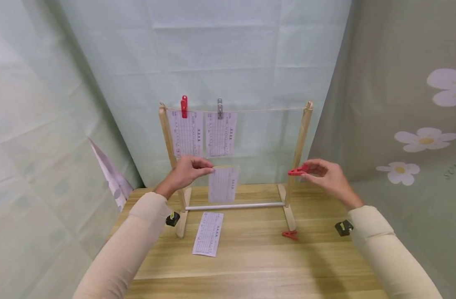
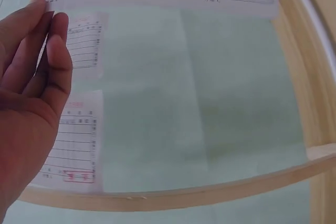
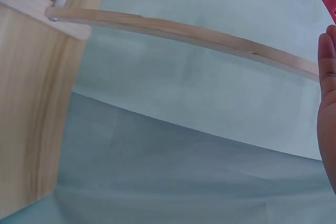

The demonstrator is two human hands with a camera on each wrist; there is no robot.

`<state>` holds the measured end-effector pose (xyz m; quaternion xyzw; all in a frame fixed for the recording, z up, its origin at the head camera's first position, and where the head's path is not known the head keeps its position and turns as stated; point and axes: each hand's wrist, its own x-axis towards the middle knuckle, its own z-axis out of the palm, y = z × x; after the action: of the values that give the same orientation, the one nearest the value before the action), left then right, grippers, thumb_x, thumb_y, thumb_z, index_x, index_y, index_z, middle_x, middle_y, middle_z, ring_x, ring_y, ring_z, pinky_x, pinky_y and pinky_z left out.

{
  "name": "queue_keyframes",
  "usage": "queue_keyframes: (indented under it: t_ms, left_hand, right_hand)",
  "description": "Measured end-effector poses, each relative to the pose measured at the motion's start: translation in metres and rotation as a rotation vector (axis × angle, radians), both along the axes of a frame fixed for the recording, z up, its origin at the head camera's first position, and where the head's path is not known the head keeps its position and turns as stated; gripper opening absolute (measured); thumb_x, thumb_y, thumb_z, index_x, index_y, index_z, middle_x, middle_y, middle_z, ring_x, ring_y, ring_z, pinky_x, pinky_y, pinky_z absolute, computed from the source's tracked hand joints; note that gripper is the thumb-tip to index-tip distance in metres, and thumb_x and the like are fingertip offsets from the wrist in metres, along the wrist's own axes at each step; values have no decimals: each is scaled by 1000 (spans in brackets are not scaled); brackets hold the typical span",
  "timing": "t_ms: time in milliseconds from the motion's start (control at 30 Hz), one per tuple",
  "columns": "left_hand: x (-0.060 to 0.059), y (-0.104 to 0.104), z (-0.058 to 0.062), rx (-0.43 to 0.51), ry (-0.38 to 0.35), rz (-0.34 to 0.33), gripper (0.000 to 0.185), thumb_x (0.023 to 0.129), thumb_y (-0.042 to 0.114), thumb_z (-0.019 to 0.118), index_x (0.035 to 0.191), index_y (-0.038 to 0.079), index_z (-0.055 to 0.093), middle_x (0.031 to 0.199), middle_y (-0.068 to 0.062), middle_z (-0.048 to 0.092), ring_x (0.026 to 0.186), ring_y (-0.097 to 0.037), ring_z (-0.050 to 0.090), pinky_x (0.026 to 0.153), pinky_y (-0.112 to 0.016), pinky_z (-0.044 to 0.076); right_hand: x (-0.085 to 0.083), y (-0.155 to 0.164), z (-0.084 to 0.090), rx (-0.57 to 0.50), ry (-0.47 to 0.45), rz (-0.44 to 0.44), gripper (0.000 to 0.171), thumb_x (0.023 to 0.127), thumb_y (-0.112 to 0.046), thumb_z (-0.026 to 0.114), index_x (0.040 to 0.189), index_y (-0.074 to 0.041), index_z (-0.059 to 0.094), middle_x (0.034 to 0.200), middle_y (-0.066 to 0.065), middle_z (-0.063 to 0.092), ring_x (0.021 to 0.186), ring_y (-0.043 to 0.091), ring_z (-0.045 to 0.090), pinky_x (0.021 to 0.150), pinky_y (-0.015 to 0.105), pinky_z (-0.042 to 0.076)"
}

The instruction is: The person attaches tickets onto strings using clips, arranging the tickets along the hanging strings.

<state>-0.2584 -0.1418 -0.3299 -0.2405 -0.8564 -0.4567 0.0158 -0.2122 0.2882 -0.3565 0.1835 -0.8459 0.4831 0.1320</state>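
A: Wooden rack (image 1: 302, 141) stands on the counter (image 1: 250, 257); a string (image 1: 265, 110) runs between its posts. Report the left hand (image 1: 184, 172).

B: Left grip pinches the top edge of a printed slip (image 1: 223, 185), held in the air in front of the rack, below the two slips already hanging.

A: Hanging slips?

B: One under a red peg (image 1: 184, 106), one under a grey peg (image 1: 220, 108), side by side on the string.

A: Right hand (image 1: 326, 176)?

B: Right grip pinches a red clothes peg (image 1: 297, 170), just beside the right post.

A: Counter contents?

B: A loose slip (image 1: 208, 234) lies flat near the left foot; a spare red peg (image 1: 289, 234) lies by the right foot.
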Motion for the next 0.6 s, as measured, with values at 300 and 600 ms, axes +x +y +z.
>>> queue_keyframes:
  t_ms: [300, 600]
  left_hand:
    - [-6, 11, 21, 31, 67, 20, 14, 89, 7, 76, 100, -2, 76, 93, -12, 75, 77, -20, 69, 66, -29, 57]
    - [-7, 22, 41, 3, 106, 60, 11, 91, 8, 74, 100, 2, 76, 95, -10, 75, 82, -22, 68, 67, -25, 54]
  right_hand:
    - [-5, -3, 21, -18, 38, 25, 41, 86, 1, 77, 122, 9, 59, 109, 26, 66, 92, 1, 65, 78, 14, 53]
    - [-12, -6, 41, -11, 50, 49, 43, 89, -2, 75, 128, 7, 57, 114, 26, 65, 96, 1, 64, 81, 14, 52]
